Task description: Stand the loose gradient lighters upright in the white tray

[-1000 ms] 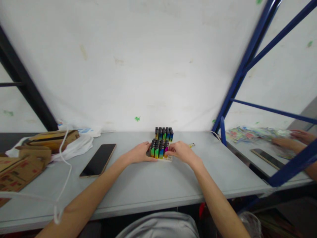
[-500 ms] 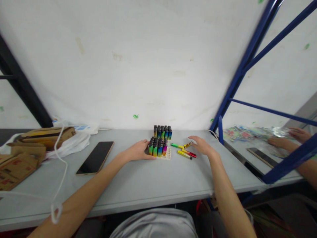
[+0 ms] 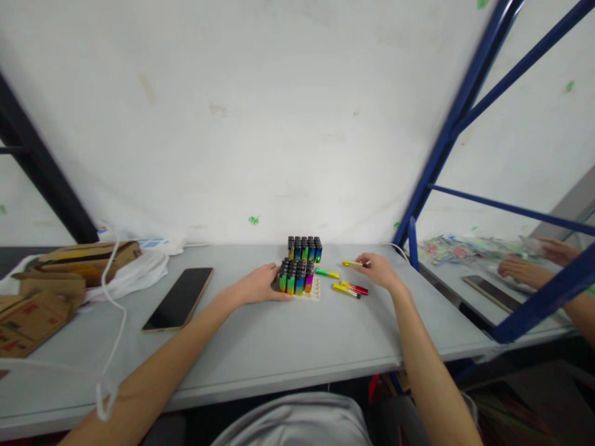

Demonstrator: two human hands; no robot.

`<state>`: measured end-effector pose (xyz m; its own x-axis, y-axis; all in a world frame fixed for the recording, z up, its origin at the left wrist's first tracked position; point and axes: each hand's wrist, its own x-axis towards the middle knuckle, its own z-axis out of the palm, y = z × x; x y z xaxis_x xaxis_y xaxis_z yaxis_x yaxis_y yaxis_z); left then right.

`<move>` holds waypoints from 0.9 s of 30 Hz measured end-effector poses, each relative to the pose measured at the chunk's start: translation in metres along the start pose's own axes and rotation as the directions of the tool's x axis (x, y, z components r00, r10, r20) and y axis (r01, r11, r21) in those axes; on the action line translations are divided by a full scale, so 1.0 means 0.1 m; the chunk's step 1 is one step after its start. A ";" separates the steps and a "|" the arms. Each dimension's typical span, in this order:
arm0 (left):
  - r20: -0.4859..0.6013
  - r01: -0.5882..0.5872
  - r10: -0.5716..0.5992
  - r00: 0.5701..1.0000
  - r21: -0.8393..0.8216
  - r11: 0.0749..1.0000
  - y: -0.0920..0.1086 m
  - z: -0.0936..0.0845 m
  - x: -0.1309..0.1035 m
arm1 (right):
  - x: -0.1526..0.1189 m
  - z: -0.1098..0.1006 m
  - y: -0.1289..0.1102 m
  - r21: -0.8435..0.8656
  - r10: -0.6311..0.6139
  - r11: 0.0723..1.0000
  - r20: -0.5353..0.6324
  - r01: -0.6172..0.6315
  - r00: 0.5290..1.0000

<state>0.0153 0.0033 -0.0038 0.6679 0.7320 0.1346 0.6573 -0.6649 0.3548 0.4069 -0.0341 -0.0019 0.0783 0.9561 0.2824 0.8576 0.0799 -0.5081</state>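
Upright colourful lighters (image 3: 295, 279) with black tops stand in rows in a pale holed tray (image 3: 314, 291). My left hand (image 3: 258, 284) grips the left end of this filled tray, thumb along the front and fingers behind. Out to the right, my right hand (image 3: 377, 269) has its fingers closed on a yellow lighter (image 3: 352, 264), whose black end is by the fingertips. Between the tray and that hand lies a green-and-yellow lighter (image 3: 327, 273). A yellow lighter (image 3: 346, 290) and a red lighter (image 3: 356, 287) lie side by side nearer me.
Behind the tray, against the wall, stands another block of upright lighters (image 3: 305, 249). A phone (image 3: 179, 298) and opened cardboard boxes (image 3: 41, 297) are to the left, with a white cable (image 3: 116, 297). Beyond a blue frame (image 3: 441, 155), another person's hands (image 3: 520, 271) work.
My right hand has closed on a yellow lighter and shifted it slightly up and away from the loose ones. The green-and-yellow lighter has moved a little left. My left hand stays at the tray.
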 end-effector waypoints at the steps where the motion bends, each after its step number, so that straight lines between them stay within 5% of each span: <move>1: 0.001 -0.001 0.001 1.000 -0.002 1.000 0.00 0.00 0.00 | 0.01 -0.01 -0.03 0.105 0.009 0.994 -0.044 -0.004 0.999; 5: 0.004 0.010 -0.010 1.000 -0.002 1.000 0.00 0.01 0.00 | -0.02 -0.02 -0.26 0.580 0.050 0.815 -0.075 0.003 0.996; 9: 0.011 0.017 -0.017 1.000 0.017 1.000 -0.02 0.02 0.01 | -0.09 -0.01 -0.54 0.797 0.083 0.604 -0.084 0.017 0.993; 13: 0.005 0.005 -0.005 1.000 0.006 1.000 -0.02 0.02 0.00 | -0.13 -0.02 -0.77 0.883 0.124 0.463 -0.148 0.075 0.981; 17: 0.002 0.007 -0.007 1.000 -0.006 1.000 0.00 0.01 0.00 | -0.17 -0.04 -0.95 0.898 0.101 0.421 -0.183 0.124 0.978; 27: 0.011 0.010 -0.010 1.000 -0.004 1.000 -0.01 0.02 0.00 | -0.27 0.17 -1.29 0.956 0.025 0.293 -0.007 -0.001 1.000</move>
<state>0.0154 0.0034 -0.0057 0.6655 0.7366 0.1208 0.6623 -0.6573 0.3596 0.2851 -0.0658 0.0422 0.1029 0.9559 0.2752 -0.2348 0.2922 -0.9271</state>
